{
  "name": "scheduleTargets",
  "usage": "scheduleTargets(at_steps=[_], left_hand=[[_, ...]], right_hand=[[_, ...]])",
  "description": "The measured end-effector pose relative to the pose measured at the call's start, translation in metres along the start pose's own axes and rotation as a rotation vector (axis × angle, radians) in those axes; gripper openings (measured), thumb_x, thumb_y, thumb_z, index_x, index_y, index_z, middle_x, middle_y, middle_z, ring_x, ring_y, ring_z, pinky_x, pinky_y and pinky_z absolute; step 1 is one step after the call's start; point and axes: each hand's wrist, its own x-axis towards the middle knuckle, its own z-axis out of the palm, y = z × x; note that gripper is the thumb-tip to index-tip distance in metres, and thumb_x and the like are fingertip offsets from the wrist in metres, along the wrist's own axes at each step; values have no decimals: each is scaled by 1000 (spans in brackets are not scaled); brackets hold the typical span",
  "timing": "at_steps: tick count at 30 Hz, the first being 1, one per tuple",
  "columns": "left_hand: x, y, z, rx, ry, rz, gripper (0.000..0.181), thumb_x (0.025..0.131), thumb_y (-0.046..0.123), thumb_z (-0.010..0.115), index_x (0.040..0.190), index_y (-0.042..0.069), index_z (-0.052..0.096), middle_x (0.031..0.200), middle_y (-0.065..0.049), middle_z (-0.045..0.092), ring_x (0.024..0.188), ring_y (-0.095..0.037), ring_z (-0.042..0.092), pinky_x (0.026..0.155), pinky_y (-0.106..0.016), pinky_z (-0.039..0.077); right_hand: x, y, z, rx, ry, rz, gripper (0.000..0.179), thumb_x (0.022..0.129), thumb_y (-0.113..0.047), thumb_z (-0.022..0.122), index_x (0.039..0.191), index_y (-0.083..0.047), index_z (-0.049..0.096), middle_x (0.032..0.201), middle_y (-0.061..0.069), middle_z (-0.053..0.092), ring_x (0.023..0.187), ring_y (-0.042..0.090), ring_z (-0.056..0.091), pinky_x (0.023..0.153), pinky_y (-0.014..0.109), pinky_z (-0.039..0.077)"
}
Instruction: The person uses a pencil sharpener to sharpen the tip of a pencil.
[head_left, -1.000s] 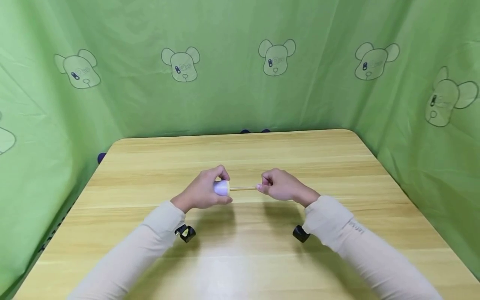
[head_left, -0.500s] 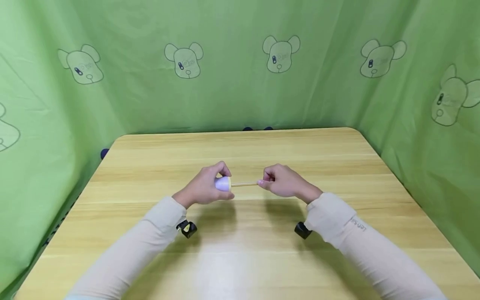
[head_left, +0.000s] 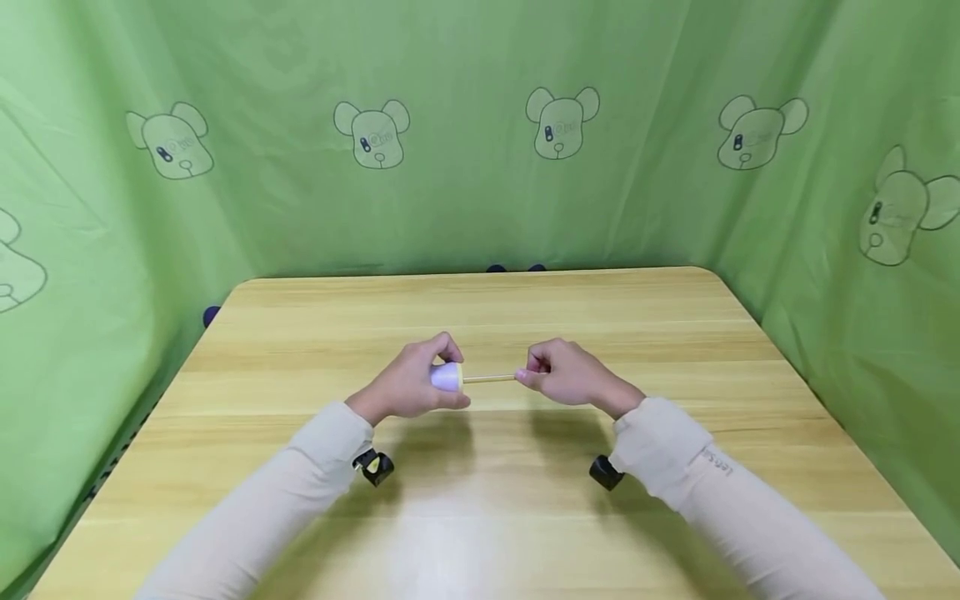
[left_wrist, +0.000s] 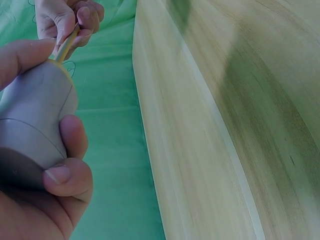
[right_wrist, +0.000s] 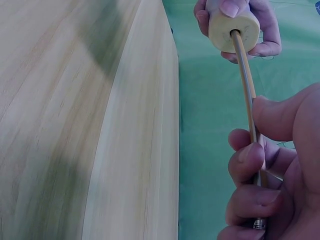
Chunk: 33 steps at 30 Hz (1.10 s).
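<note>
A lavender pencil sharpener (head_left: pixel 446 377) is held sideways above the table in my left hand (head_left: pixel 408 382), thumb and fingers curled about its rounded body. From its cream face (right_wrist: pixel 221 34) a slim yellow pencil (head_left: pixel 487 379) sticks out to the right, its far end hidden inside the hole. My right hand (head_left: pixel 570 375) pinches the pencil between thumb and fingers. In the right wrist view the pencil's metal ferrule (right_wrist: pixel 259 224) shows among the curled lower fingers. The left wrist view shows the sharpener's dark base near the palm.
Below both hands lies a wood-grain table (head_left: pixel 480 317) with rounded far corners. Green curtains (head_left: pixel 465 200) printed with bear heads surround it at the back and sides. Black wrist cameras (head_left: pixel 606 472) hang under both cuffs.
The head view shifts slightly up and down. Both hands keep the same hold, the sharpener and pencil staying in line, with no visible change in how far the pencil sticks out.
</note>
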Motion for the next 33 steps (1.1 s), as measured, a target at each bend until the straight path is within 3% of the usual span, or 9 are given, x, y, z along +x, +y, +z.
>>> scheduleTargets(at_steps=[9,14,19,23,26,33], left_hand=[[3,-4,-6,-18,-1,-22,48,72,21,85,106,8,54,102,-5,58,81,-21,56,66,-33,50],[3,-5,-6,-46,-15,-39,49,73,22,85,108,6,55,104,-6,58,82,-22,56,68,-33,51],[4,-6,-6,-56,-14,-42,46,74,23,84,106,8,55,104,-7,58,81,-21,57,67,-33,51],[4,-6,-7,-71,-15,-60,47,74,22,84,107,6,55,104,-8,58,82,-22,57,68,-33,50],[4,-6,-9,-92,-14,-76,47,74,21,84,107,6,55,104,-9,57,82,-22,56,67,-32,50],[2,-6,-11,-204,-27,-113,45,75,18,83,107,6,53,105,-12,53,77,-24,57,59,-36,53]], right_hand=[[0,3,-3,-8,61,-48,16,90,-23,70,85,-9,68,77,0,62,66,16,51,59,32,44],[0,11,0,-54,102,-88,12,89,-20,71,86,-10,68,83,-1,63,65,16,49,60,32,44],[-1,13,6,-151,170,-85,15,90,-25,70,82,-13,65,77,-4,61,68,16,51,65,34,42],[-2,14,9,-145,184,-91,18,91,-26,69,81,-13,63,71,-3,56,62,14,46,59,32,40],[-3,16,12,-184,219,-175,16,91,-25,69,86,-11,63,69,-3,54,60,12,44,55,30,40],[-3,28,21,-373,366,-472,10,91,-15,69,92,-9,61,74,-5,55,61,8,46,54,26,42]])
